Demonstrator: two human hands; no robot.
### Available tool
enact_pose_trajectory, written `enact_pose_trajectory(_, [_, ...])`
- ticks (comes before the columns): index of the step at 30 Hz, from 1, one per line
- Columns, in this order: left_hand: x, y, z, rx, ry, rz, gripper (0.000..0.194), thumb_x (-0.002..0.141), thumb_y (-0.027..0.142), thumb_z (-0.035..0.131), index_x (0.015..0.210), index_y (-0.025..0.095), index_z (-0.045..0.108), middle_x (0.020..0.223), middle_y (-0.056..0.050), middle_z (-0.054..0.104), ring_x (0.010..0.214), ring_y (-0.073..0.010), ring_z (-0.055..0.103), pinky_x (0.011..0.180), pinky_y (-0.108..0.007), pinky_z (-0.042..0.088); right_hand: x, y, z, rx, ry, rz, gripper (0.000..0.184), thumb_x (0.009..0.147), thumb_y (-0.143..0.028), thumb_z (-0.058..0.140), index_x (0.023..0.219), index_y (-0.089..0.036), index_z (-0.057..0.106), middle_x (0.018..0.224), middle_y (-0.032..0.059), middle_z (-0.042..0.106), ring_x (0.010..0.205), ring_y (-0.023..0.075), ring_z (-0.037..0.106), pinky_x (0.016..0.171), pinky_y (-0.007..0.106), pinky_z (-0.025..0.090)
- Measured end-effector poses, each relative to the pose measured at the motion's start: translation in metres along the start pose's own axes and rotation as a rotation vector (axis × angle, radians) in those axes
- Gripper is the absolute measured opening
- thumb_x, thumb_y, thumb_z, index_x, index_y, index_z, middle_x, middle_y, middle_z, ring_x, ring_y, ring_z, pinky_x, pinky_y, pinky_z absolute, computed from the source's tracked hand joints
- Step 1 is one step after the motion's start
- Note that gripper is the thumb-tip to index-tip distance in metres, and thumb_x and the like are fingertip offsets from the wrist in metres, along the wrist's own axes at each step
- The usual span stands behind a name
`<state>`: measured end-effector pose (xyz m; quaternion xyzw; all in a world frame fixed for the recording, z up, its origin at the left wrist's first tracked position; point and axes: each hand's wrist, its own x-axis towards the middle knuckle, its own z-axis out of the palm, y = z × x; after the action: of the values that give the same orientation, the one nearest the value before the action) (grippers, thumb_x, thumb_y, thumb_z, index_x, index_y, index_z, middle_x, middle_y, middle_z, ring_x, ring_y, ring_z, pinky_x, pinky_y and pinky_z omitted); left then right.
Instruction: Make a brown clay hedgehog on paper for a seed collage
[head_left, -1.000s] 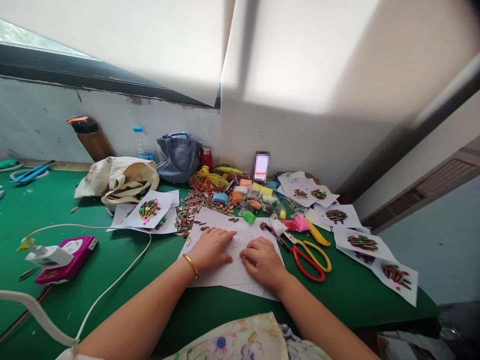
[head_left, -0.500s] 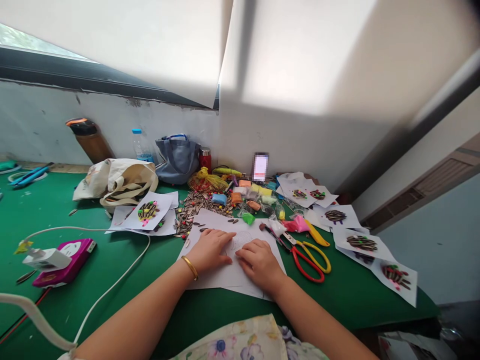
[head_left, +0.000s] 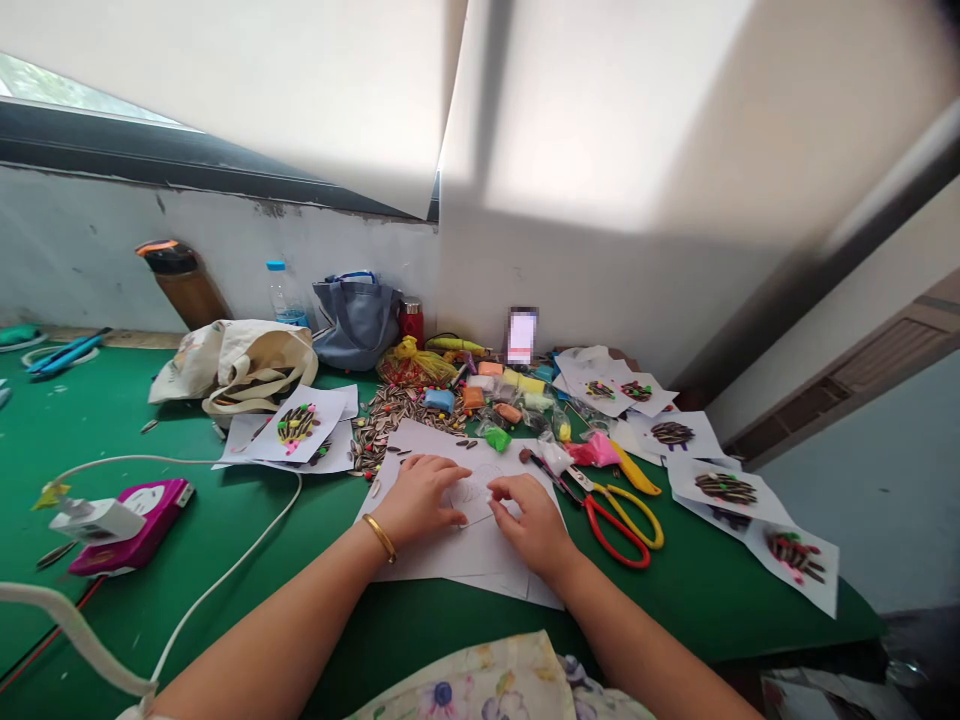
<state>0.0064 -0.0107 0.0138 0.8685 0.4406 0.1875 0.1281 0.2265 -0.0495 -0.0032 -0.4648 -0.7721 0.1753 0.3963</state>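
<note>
Left hand [head_left: 420,500]: palm down on a white paper sheet [head_left: 442,555], fingers extended and close together, pointing toward the right hand. Open, with no object in its grip. Gold bangle [head_left: 380,537] on the left wrist.

Right hand [head_left: 529,520]: half open, fingers loosely curved, fingertips [head_left: 499,487] resting on the same sheet. No held object visible.

Gap between hands: narrow, not touching. Directly between and just above them on the sheet: faint round pencil outline [head_left: 476,487], partly hidden by the fingers. Second white sheet [head_left: 510,585] lying under the first, edges showing at the lower right.

Work surface: green table [head_left: 225,610]. Just above the sheet: loose heap of striped sunflower seeds [head_left: 397,420], a few single seeds lying on the paper's upper edge. Just right of the right hand: red-and-yellow-handled scissors [head_left: 619,525], near a dark-tipped paintbrush [head_left: 551,475]. Beyond the sheet: small packs of coloured modelling clay [head_left: 480,385].

Left of the sheet: finished seed-and-clay picture on paper [head_left: 296,425]. Right of the sheet: further seed pictures on paper [head_left: 724,490], spread in an overlapping row. Far left: magenta power bank [head_left: 131,525] with white charger and cable. Against the wall: cream canvas tote [head_left: 240,365] and grey-blue bag [head_left: 356,325].
</note>
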Motion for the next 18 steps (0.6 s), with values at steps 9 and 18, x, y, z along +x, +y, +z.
enact_pose_trajectory(9, [0.002, 0.013, -0.011, -0.11, 0.19, -0.146, 0.045, 0.098, 0.042, 0.039, 0.067, 0.019, 0.063, 0.066, -0.003, 0.062, 0.069, -0.019, 0.059, 0.071, -0.032, 0.043, 0.027, 0.004, 0.008, 0.464, 0.115, 0.265, 0.029, 0.086, -0.036, 0.061, 0.11, -0.02, 0.063, 0.093, 0.0053, 0.067, 0.086, 0.0192, 0.063, 0.079, 0.034, 0.051])
enact_pose_trajectory(18, [-0.009, 0.047, -0.003, -0.191, 0.345, 0.15, 0.037, 0.095, 0.03, 0.043, 0.129, 0.026, 0.055, 0.135, -0.009, 0.056, 0.13, -0.025, 0.046, 0.111, -0.048, 0.035, 0.02, -0.016, 0.031, 0.0, -0.135, -0.181, 0.016, 0.088, -0.023, 0.054, 0.096, -0.024, 0.068, 0.097, 0.0062, 0.069, 0.097, 0.0222, 0.061, 0.088, 0.039, 0.05])
